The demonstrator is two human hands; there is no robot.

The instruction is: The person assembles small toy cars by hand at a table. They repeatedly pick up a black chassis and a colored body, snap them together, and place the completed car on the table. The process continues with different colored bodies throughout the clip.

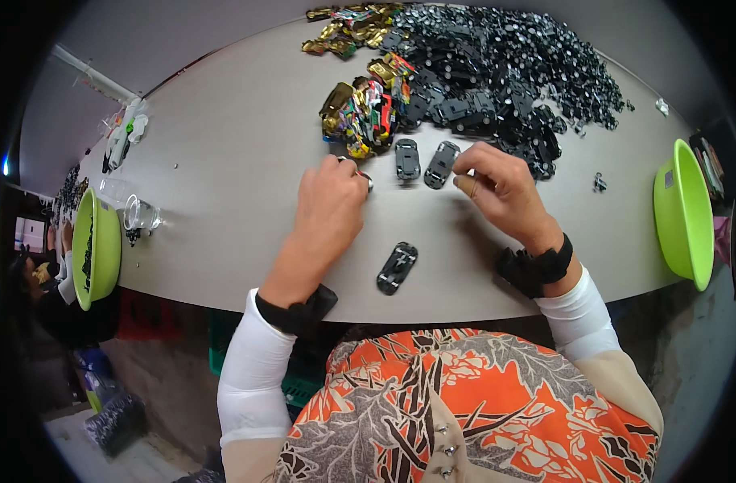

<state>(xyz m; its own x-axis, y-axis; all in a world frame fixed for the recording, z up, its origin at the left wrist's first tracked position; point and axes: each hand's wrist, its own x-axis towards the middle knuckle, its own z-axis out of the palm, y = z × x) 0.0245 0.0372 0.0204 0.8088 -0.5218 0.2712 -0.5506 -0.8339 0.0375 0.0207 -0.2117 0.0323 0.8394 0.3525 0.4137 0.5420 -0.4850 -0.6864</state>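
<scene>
Head view: my right hand, fingers curled nearly closed, sits just right of the right-leaning black chassis; left hand farther, both grips unclear.

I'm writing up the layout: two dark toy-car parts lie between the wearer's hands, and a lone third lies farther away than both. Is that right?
Not quite: in the head view, the lone third part lies nearer, not farther away. Two dark toy-car parts do lie between the left hand and right hand.
</scene>
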